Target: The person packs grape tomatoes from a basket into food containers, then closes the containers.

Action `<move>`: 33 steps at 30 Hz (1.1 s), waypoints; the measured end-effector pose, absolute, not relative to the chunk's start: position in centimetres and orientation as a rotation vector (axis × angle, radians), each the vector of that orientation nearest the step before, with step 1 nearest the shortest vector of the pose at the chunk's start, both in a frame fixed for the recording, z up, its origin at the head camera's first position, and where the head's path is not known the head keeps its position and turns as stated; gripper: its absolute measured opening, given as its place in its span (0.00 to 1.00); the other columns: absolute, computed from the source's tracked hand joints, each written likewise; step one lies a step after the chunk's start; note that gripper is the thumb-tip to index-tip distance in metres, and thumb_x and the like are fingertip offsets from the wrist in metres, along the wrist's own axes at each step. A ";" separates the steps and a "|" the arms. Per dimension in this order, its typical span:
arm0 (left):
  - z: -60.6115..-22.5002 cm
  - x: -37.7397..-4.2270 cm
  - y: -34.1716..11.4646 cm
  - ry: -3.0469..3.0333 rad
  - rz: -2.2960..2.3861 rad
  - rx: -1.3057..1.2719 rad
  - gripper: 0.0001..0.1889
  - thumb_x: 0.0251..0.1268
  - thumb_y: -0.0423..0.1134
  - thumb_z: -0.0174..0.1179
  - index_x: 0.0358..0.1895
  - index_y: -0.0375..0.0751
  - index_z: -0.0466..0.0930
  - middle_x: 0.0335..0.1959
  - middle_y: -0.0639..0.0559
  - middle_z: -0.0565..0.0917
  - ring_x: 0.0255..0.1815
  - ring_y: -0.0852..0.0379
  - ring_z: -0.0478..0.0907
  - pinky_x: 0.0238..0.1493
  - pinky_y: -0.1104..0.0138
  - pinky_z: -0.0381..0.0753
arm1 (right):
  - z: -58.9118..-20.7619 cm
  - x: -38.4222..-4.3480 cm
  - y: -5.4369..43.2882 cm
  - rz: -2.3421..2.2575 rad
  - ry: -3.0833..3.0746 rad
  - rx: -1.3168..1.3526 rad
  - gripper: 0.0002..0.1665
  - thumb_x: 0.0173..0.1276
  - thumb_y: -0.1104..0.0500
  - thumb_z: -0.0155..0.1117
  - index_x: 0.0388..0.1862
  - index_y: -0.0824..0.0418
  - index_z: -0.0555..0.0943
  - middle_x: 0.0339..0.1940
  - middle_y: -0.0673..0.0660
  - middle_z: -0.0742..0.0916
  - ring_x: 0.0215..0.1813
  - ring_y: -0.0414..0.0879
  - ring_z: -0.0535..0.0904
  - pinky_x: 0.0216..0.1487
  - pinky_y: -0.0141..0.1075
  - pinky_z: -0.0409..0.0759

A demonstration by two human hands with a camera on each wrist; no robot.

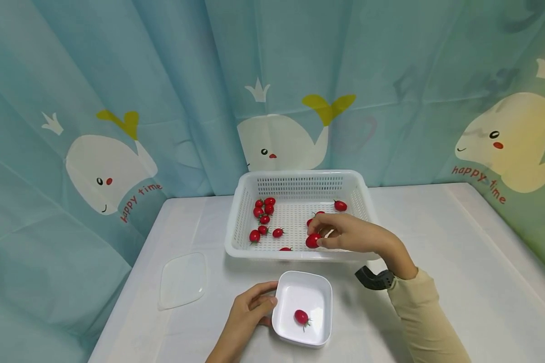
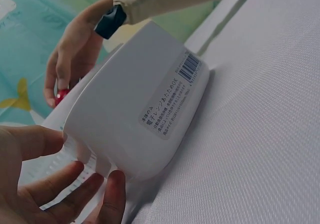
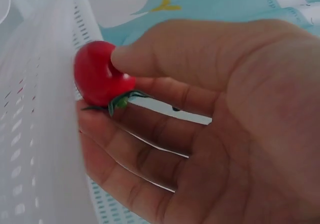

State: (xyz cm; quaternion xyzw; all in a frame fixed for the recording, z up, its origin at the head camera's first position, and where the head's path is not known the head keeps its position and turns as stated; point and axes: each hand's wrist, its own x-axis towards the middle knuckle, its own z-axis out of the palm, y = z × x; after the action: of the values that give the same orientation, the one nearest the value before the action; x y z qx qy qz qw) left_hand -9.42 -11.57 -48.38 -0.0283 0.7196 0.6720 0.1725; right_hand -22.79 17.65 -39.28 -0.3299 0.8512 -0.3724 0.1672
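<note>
My right hand (image 1: pixel 351 233) pinches a red cherry tomato (image 1: pixel 313 241) between thumb and fingers, over the front part of a white slotted basket (image 1: pixel 295 255). In the right wrist view this tomato (image 3: pixel 97 74) shows its green stem end toward the palm. My left hand (image 1: pixel 250 308) touches the left outer wall of a small white square container (image 1: pixel 324 307) with its fingertips. Its thumb and fingers are spread along that wall in the left wrist view. Inside the container lies one cherry tomato (image 1: pixel 302 317) with a green stem.
Several more cherry tomatoes (image 1: pixel 265 220) lie in the basket, mostly at its left, and one tomato (image 1: pixel 340 205) sits at the back right. A clear lid (image 1: pixel 183 280) lies flat on the white table (image 1: pixel 440 262) at the left. Behind hangs a blue whale-print curtain (image 1: pixel 191 91).
</note>
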 end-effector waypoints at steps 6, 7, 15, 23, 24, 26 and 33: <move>-48.3 -9.5 -11.5 2.052 1.898 -0.085 0.27 0.73 0.44 0.64 0.70 0.39 0.76 0.53 0.43 0.89 0.49 0.57 0.84 0.40 0.67 0.86 | -38.5 -22.0 17.6 -1.055 2.387 -0.955 0.15 0.72 0.61 0.64 0.56 0.50 0.81 0.53 0.50 0.87 0.54 0.43 0.85 0.58 0.36 0.84; -48.3 -9.5 -11.5 2.051 1.899 -0.085 0.27 0.72 0.44 0.64 0.70 0.39 0.76 0.53 0.43 0.89 0.49 0.57 0.84 0.40 0.67 0.86 | -38.4 -21.9 17.6 -1.060 2.375 -0.962 0.15 0.72 0.61 0.64 0.56 0.50 0.81 0.53 0.50 0.87 0.53 0.43 0.85 0.58 0.36 0.84; -48.4 -9.4 -11.6 2.037 1.914 -0.075 0.26 0.73 0.44 0.64 0.70 0.38 0.76 0.53 0.42 0.89 0.48 0.57 0.84 0.39 0.68 0.86 | -38.0 -21.3 17.3 -1.049 2.319 -1.058 0.14 0.73 0.62 0.64 0.55 0.51 0.82 0.50 0.47 0.87 0.50 0.41 0.86 0.59 0.36 0.84; -48.5 -9.4 -11.6 2.039 1.901 -0.081 0.27 0.73 0.45 0.64 0.70 0.38 0.76 0.53 0.43 0.89 0.48 0.57 0.84 0.39 0.68 0.86 | -37.2 -20.4 16.7 -1.013 2.229 -1.076 0.15 0.71 0.62 0.64 0.53 0.47 0.82 0.48 0.43 0.88 0.50 0.40 0.86 0.58 0.36 0.85; -48.5 -9.4 -11.6 2.039 1.900 -0.081 0.27 0.73 0.45 0.64 0.70 0.38 0.76 0.53 0.42 0.89 0.48 0.56 0.84 0.39 0.68 0.86 | -37.1 -20.3 16.6 -1.001 2.212 -1.088 0.15 0.71 0.62 0.64 0.52 0.46 0.83 0.48 0.43 0.88 0.50 0.40 0.86 0.58 0.36 0.85; -48.5 -9.4 -11.6 2.042 1.895 -0.082 0.27 0.73 0.45 0.64 0.70 0.38 0.76 0.53 0.42 0.89 0.48 0.56 0.85 0.40 0.68 0.87 | -37.2 -20.1 16.2 -0.976 2.176 -1.119 0.14 0.72 0.62 0.64 0.52 0.47 0.83 0.48 0.43 0.88 0.50 0.39 0.85 0.58 0.36 0.85; -48.4 -9.4 -11.5 2.047 1.886 -0.079 0.28 0.73 0.46 0.64 0.70 0.37 0.76 0.53 0.42 0.89 0.48 0.56 0.85 0.40 0.68 0.87 | -37.7 -19.7 14.7 -0.905 2.075 -1.185 0.12 0.72 0.61 0.62 0.52 0.49 0.83 0.45 0.42 0.89 0.48 0.35 0.84 0.56 0.33 0.84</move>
State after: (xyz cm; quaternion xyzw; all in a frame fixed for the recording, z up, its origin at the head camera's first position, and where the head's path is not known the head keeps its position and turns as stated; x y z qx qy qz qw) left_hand -9.45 -11.49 -48.38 -0.0278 0.7235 0.6666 0.1773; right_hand -19.75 14.74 -37.75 -0.4440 0.7774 -0.3392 0.2890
